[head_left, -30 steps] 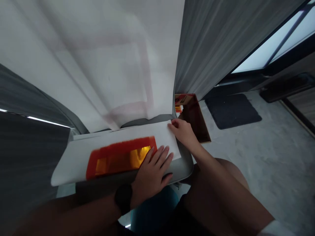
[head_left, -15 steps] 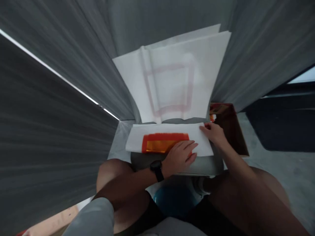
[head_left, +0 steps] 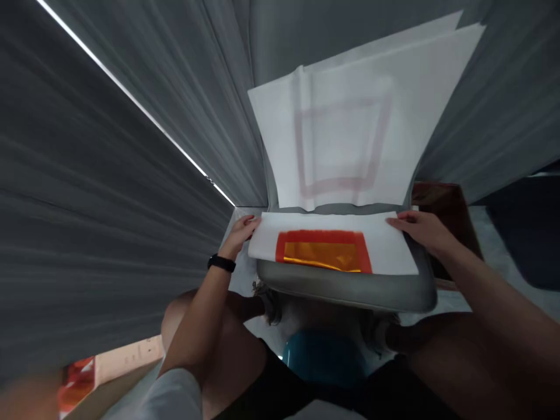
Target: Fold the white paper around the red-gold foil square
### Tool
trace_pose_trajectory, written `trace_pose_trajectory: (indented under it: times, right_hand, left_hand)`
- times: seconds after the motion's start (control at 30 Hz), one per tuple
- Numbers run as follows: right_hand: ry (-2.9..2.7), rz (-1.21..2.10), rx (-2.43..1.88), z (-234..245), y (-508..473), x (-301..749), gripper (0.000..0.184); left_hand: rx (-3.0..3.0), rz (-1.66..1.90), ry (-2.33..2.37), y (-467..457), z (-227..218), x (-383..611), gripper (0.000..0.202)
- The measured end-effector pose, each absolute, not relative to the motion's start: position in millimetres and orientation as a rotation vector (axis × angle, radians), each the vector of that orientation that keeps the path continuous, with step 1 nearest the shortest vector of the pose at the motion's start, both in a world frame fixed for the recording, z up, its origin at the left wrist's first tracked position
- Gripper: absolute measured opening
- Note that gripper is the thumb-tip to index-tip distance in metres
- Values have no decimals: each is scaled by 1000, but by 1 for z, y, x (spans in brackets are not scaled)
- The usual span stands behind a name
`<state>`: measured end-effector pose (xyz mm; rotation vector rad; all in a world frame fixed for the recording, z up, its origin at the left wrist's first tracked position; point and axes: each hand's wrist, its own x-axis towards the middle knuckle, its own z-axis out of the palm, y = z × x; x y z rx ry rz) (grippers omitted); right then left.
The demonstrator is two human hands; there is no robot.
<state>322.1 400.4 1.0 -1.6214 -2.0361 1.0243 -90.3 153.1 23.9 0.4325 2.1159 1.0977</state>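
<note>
A folded sheet of white paper (head_left: 396, 245) lies on the grey chair seat (head_left: 350, 291), with a red frame around a shiny gold panel (head_left: 321, 255) on its face. At the paper's left upper corner, my left hand (head_left: 240, 234) pinches the edge; a black watch is on that wrist. The opposite upper corner is between the thumb and fingers of my right hand (head_left: 420, 228). Behind, larger white sheets (head_left: 341, 143) lean against the chair's backrest, a faint reddish rectangle showing through them.
An open reddish-brown box (head_left: 450, 216) stands right of the chair. Grey curtains (head_left: 131, 233) hang close on both sides. Below the seat front is a blue rounded object (head_left: 324, 356). Another box (head_left: 126, 361) with red contents sits at lower left, beside a blurred shape.
My left hand has left the gold panel and moved to the paper's left corner. My right hand stays at the right corner. The whole view has shifted, placing the chair farther right.
</note>
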Motion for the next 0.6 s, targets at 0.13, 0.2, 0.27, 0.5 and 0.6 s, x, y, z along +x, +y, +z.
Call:
trace_pose_trajectory:
  times: [0.13, 0.2, 0.27, 0.5, 0.6]
  right_hand:
    - [-1946, 1251, -1543, 14, 399, 319, 44]
    - [-1940, 1282, -1520, 17, 399, 319, 47]
    - [-1947, 1278, -1559, 17, 400, 321, 48]
    - [-1806, 1388, -1726, 17, 402, 320, 28]
    - [-1812, 1344, -1765, 23, 398, 318, 16]
  left_hand:
    - [399, 1116, 1945, 144, 20, -89, 69]
    - [385, 1145, 1855, 146, 19, -90, 68]
    - [432, 1148, 1802, 150, 18, -90, 60]
    - [477, 1164, 1790, 155, 8, -89, 52]
    - [494, 1184, 1786, 152, 3, -89, 53]
